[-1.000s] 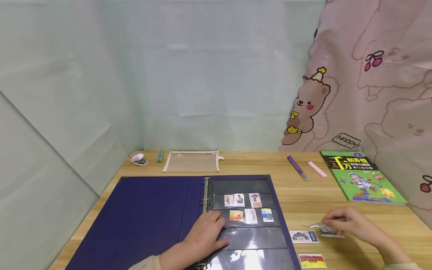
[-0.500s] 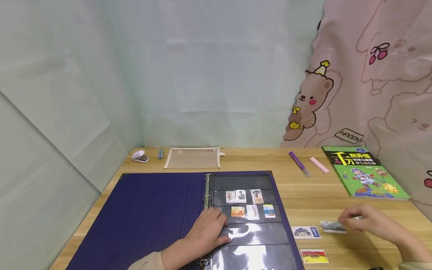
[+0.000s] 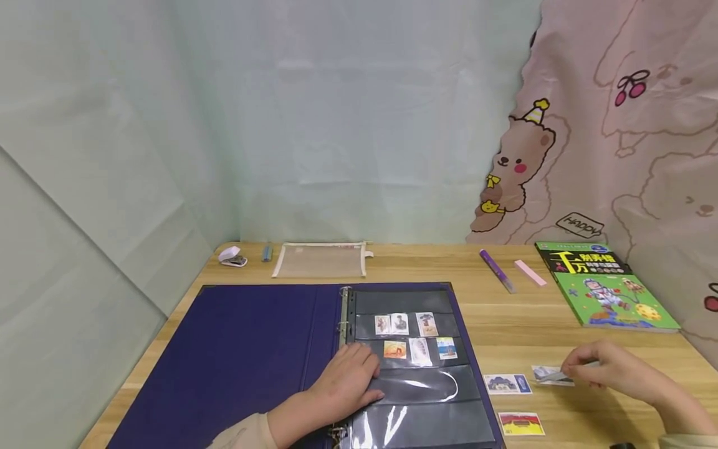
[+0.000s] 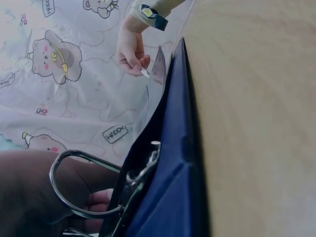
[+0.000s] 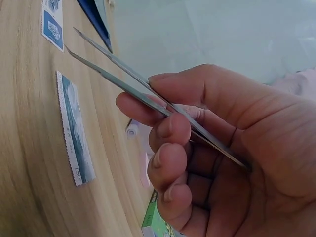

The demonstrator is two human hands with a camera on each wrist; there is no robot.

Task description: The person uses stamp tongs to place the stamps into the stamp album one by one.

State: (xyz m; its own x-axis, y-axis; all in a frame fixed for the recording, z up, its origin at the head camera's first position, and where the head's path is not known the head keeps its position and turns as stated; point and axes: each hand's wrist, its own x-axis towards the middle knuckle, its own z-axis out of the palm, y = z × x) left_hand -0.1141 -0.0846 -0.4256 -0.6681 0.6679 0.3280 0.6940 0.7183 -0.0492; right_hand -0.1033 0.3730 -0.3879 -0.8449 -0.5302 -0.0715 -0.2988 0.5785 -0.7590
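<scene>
A dark blue ring album [image 3: 252,349] lies spread out, its black page [image 3: 404,302] carrying several stamps in clear strips. My left hand [image 3: 348,377] rests on that page beside the metal rings [image 4: 89,158], fingers loosely bent. My right hand [image 5: 197,133] holds metal tweezers [image 5: 123,85] between thumb and fingers; their two tips stand apart with nothing between them. Near the tips lies a grey-green landscape stamp [image 5: 74,131], flat on the wooden table. To its left are a stamp with a building [image 3: 507,384] and a red-and-yellow stamp [image 3: 521,424].
Along the back of the table [image 3: 471,268] lie a small stapler [image 3: 232,256], a blue-grey item [image 3: 267,252], a mesh zip pouch [image 3: 321,260], a purple pen [image 3: 496,270] and a pink strip [image 3: 530,273]. A green book [image 3: 622,299] sits at the far right.
Since one second ago my right hand has moved a little to the right with the tweezers, uncovering more of the landscape stamp. My left hand stays put; the head view has shifted slightly.
</scene>
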